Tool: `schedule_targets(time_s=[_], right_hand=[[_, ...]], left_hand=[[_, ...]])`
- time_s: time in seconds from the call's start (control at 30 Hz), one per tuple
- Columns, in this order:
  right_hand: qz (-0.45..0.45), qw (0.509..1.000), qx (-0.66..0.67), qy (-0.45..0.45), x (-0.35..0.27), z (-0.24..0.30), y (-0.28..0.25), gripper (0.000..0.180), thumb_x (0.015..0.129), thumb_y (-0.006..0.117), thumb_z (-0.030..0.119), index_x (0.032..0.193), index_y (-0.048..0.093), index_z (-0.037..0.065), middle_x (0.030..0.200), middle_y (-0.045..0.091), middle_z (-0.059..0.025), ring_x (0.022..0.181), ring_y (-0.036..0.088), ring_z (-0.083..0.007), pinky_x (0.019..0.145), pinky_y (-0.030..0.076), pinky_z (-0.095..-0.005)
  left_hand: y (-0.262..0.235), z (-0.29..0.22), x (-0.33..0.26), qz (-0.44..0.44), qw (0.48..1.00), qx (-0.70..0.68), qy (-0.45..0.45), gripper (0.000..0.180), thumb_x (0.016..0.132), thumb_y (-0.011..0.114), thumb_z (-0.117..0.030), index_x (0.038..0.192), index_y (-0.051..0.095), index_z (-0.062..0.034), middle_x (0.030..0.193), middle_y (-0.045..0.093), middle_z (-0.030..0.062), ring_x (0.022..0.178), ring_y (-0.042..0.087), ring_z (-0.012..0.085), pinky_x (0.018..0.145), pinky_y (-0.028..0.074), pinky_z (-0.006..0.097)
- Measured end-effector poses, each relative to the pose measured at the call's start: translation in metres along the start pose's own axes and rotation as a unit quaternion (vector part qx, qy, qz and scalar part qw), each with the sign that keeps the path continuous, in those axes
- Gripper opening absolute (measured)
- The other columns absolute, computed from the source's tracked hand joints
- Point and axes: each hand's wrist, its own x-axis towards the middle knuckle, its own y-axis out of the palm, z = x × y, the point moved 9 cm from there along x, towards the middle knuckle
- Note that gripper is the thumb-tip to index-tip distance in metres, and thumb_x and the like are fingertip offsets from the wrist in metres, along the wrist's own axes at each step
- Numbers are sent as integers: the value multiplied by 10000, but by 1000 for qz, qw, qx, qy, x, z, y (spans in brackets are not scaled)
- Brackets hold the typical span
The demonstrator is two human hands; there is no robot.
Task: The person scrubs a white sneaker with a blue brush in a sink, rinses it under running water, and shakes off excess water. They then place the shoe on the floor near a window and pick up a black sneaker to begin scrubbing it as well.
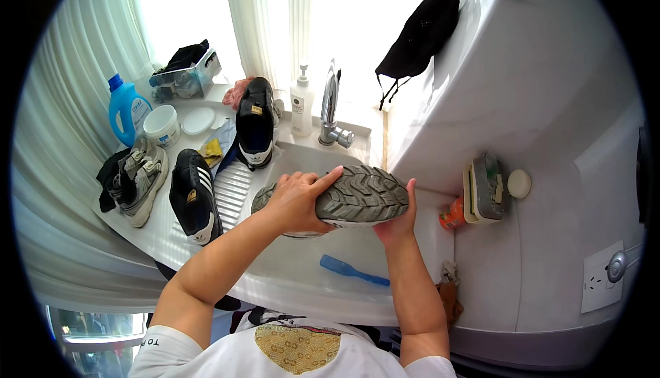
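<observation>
Both hands hold a grey shoe sole-up over the white sink: the left hand lies over its heel half with fingers curled onto the tread, and the right hand cups the toe end from below, thumb up against the sole's edge. A blue brush lies in the sink just below the shoe, and the tap and a soap pump stand behind it. On the counter to the left lie a black striped shoe, another black shoe, a grey pair, a blue bottle and a white tub.
</observation>
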Motion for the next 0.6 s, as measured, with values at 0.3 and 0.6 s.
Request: schedule_targets(time_s=[0.3,0.6], right_hand=[[49,999,12,-13,-19,4,14,721,925,225,600,1235,495,8,1246,539,-117,1169,491,-259,990,372,-384],[-44,925,-301,226,-48,-106,-58,381,848,582,237,1197,518,98,1131,561,-17,998,516,-162,882,403,-392]], left_hand=[[-7,-16,-10,11,1000,20,-2,1061,531,791,-456,1432,288,-209,1135,560,144,1069,497,332,922,336,423],[-7,23,-23,-60,920,-384,-56,960,578,823,-252,1385,343,-53,1153,586,123,1043,557,205,929,406,279]])
